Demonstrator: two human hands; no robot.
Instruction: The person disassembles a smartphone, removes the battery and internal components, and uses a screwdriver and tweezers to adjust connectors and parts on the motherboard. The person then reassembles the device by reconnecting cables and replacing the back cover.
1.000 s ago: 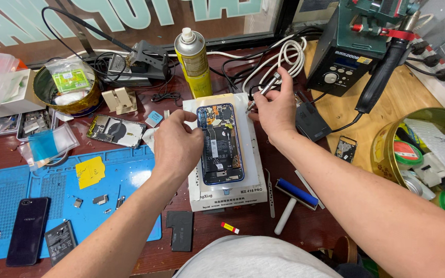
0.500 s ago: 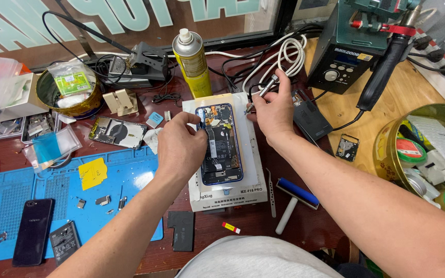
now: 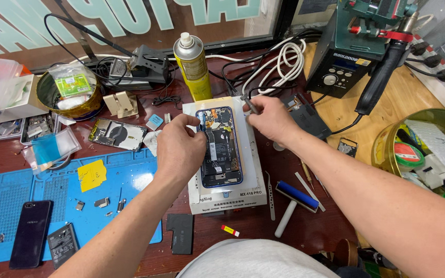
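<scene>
An opened phone (image 3: 222, 149) with its back cover off lies on a white heating pad (image 3: 225, 193) in the middle of the bench. My left hand (image 3: 180, 149) rests on the phone's left edge, fingertips pinching at its upper left corner. My right hand (image 3: 270, 119) is at the pad's upper right corner and holds a thin dark tool (image 3: 250, 104) between thumb and fingers, its tip pointing up and left.
A yellow spray can (image 3: 193, 64) stands behind the pad. A blue work mat (image 3: 63, 206) on the left carries a dark phone (image 3: 30, 234), a battery and small parts. Tweezers (image 3: 270, 195) and a blue roller (image 3: 295, 198) lie right of the pad. A hot-air station (image 3: 356, 49) stands at the back right.
My right hand has drawn back a little from the cables toward the pad's corner. My left hand has stayed on the phone's left edge.
</scene>
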